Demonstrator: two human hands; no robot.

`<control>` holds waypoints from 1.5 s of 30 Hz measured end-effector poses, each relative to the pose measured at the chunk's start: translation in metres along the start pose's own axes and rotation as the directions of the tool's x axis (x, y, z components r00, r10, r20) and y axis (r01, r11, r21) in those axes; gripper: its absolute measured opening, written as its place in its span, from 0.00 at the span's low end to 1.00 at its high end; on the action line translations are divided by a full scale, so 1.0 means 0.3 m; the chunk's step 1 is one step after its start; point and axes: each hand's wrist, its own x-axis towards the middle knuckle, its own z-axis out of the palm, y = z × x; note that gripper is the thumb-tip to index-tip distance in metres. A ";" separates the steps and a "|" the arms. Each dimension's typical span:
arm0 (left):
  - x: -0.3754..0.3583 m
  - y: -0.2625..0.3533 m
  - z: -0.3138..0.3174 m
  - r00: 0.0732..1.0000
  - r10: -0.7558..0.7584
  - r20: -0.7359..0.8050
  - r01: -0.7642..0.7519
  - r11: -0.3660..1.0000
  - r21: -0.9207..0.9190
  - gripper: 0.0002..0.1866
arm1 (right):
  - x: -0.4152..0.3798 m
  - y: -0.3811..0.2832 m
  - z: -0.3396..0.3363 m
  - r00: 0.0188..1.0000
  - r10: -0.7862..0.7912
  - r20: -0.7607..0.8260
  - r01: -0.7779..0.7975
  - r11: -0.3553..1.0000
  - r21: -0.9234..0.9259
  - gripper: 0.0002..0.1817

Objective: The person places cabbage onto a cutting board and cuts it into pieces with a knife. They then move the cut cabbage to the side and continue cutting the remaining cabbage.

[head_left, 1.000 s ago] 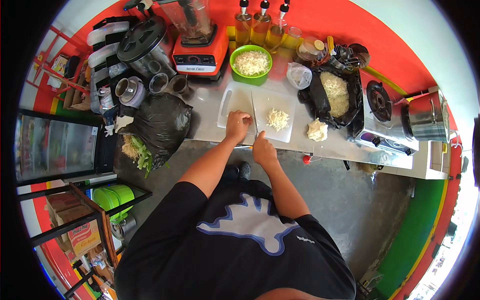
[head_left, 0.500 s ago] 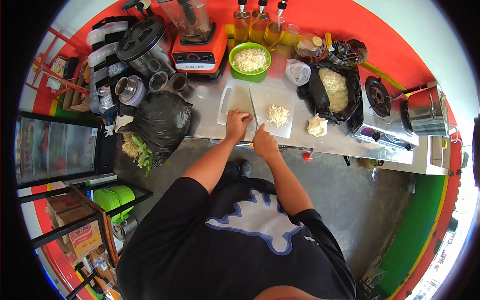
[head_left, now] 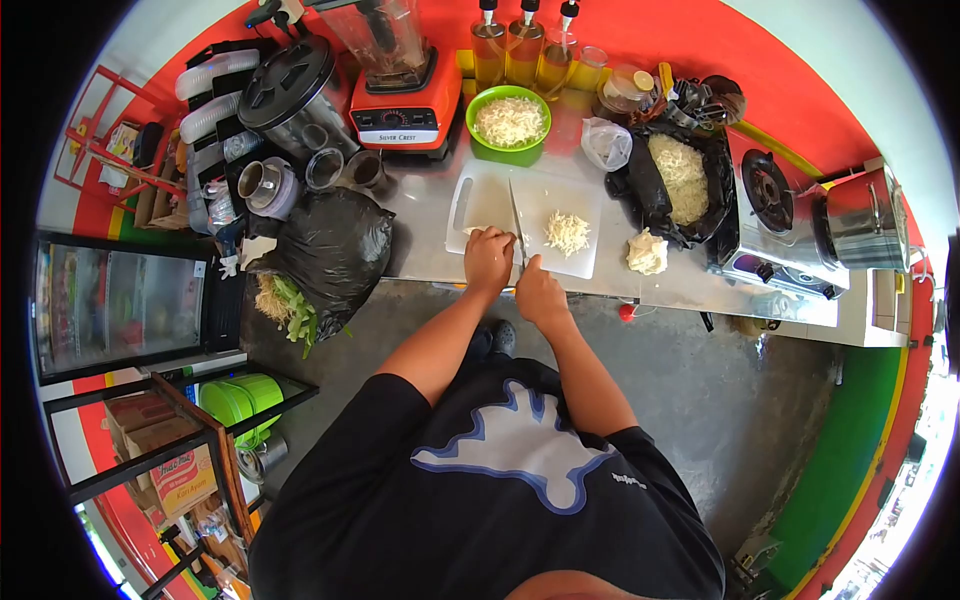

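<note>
On a white cutting board (head_left: 480, 188) my left hand (head_left: 488, 262) has its fingers bent and closed down over a pale piece of food, mostly hidden beneath them. My right hand (head_left: 541, 297) grips the handle of a knife (head_left: 516, 210). The blade points away from me, just right of my left fingertips. A small heap of pale shreds (head_left: 567, 233) lies on the board to the right of the knife. Off the board, farther right, sits a pale, ragged lump of food (head_left: 647, 252) on the metal counter.
Behind the board stands a green bowl (head_left: 508, 157) of pale shreds, beside a red blender (head_left: 405, 110). An open black bag (head_left: 712, 200) of shreds lies right, near a gas stove (head_left: 775, 240). Another black bag (head_left: 335, 245) with greens hangs left. Pump bottles (head_left: 524, 48) line the back.
My left hand has moved up against the knife, its fingers now flatter over the board. The knife stands more upright in my right hand. The whole view has shifted slightly.
</note>
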 end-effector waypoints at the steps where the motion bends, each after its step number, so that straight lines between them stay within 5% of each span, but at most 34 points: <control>1: 0.005 0.000 0.002 0.999 -0.036 0.002 0.036 0.999 -0.004 0.06 | -0.010 -0.007 0.004 1.000 0.013 0.002 -0.013 1.000 0.004 0.13; 8: 0.013 0.021 -0.031 0.980 -0.172 0.103 0.170 0.985 0.028 0.06 | 0.036 -0.004 0.021 1.000 0.002 -0.022 -0.002 1.000 0.022 0.16; 15: -0.010 -0.040 -0.084 0.992 -0.069 0.106 0.085 0.983 -0.160 0.06 | 0.003 -0.038 -0.046 0.999 0.040 -0.003 -0.039 0.998 0.044 0.17; 17: -0.011 -0.072 -0.113 1.000 0.007 -0.001 -0.007 0.993 -0.122 0.09 | 0.009 -0.036 -0.052 0.999 0.019 -0.026 -0.017 0.999 0.051 0.16; 23: 0.016 -0.116 -0.170 0.999 0.042 0.031 -0.044 0.996 0.082 0.13 | 0.014 0.014 -0.025 0.988 -0.155 -0.017 0.155 0.972 0.178 0.18; 31: 0.009 -0.074 -0.114 0.981 0.047 0.189 -0.049 0.999 0.003 0.13 | -0.034 0.115 0.004 0.997 0.018 -0.077 -0.007 0.991 0.137 0.19; 40: 0.072 -0.111 -0.138 0.926 0.289 0.242 -0.279 0.957 -0.076 0.18 | -0.069 0.089 -0.042 0.992 -0.034 -0.119 0.048 0.992 0.115 0.18; 42: 0.096 -0.142 -0.167 0.762 0.525 0.379 -0.531 0.842 -0.098 0.19 | -0.070 0.061 -0.030 0.993 -0.027 -0.111 0.040 0.993 0.112 0.18; 45: 0.107 -0.162 -0.177 0.709 0.566 0.421 -0.601 0.797 -0.059 0.20 | -0.066 0.043 -0.022 0.996 -0.017 -0.088 0.023 0.998 0.061 0.17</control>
